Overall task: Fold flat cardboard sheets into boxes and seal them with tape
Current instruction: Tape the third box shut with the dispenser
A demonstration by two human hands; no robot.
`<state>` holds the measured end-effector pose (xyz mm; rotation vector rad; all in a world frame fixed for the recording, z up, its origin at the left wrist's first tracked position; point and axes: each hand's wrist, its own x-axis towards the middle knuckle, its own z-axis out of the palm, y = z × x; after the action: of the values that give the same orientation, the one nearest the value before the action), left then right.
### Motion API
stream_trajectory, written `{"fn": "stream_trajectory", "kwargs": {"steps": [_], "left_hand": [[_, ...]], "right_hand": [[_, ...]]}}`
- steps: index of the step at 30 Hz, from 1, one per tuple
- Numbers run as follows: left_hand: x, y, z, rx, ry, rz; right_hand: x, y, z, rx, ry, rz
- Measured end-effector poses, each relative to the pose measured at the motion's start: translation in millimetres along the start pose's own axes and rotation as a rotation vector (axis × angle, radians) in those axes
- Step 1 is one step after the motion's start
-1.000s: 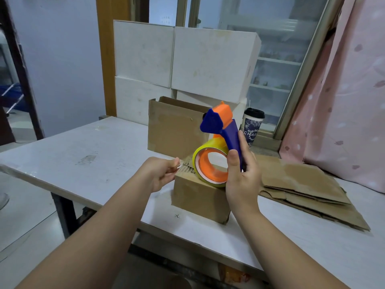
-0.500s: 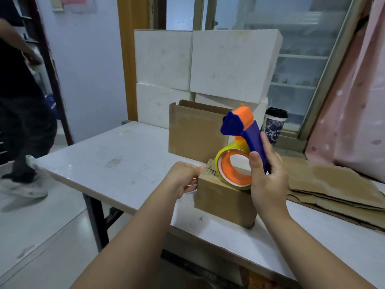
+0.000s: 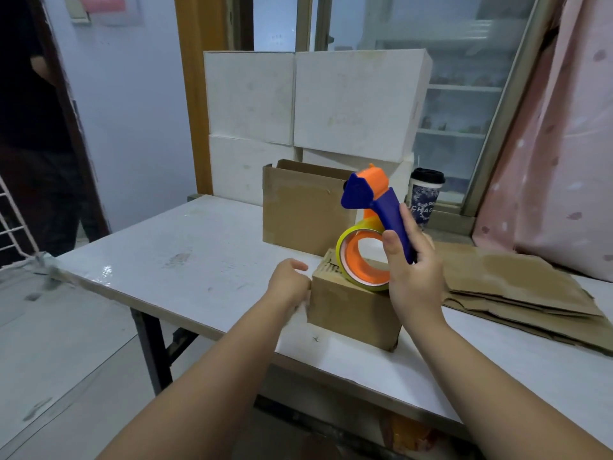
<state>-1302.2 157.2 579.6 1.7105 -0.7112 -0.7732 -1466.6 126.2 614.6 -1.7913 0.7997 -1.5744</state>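
A small brown cardboard box stands near the table's front edge. My right hand grips the blue handle of an orange and blue tape dispenser. Its yellow tape roll rests on the box's top. My left hand is curled against the box's upper left edge, thumb on top and slightly blurred. I cannot make out any tape between its fingers. A stack of flat cardboard sheets lies to the right of the box.
A larger open brown box stands behind the small one, before stacked white boxes. A lidded paper cup sits on the sill at the right. The white table ends at the left, where a person in dark clothes stands. A pink curtain hangs at the right.
The view has swung left. My left hand slid a little down the box's left edge. The right hand and dispenser have stayed on the box top.
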Motion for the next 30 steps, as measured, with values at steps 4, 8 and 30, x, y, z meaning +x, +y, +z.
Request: {"fn": "stream_trajectory", "kwargs": {"steps": [4, 8, 30], "left_hand": [[-19.9, 2.6, 5.4, -0.288, 0.150, 0.232], [-51.7, -7.4, 23.4, -0.120, -0.070, 0.383], [-37.1, 3.9, 23.1, 0.804, 0.091, 0.865]], "right_hand": [[0.0, -0.6, 0.9, -0.012, 0.024, -0.006], [1.1, -1.7, 0.4, -0.019, 0.034, 0.003], [54.8, -23.7, -32.9, -0.248, -0.510, 0.002]]}}
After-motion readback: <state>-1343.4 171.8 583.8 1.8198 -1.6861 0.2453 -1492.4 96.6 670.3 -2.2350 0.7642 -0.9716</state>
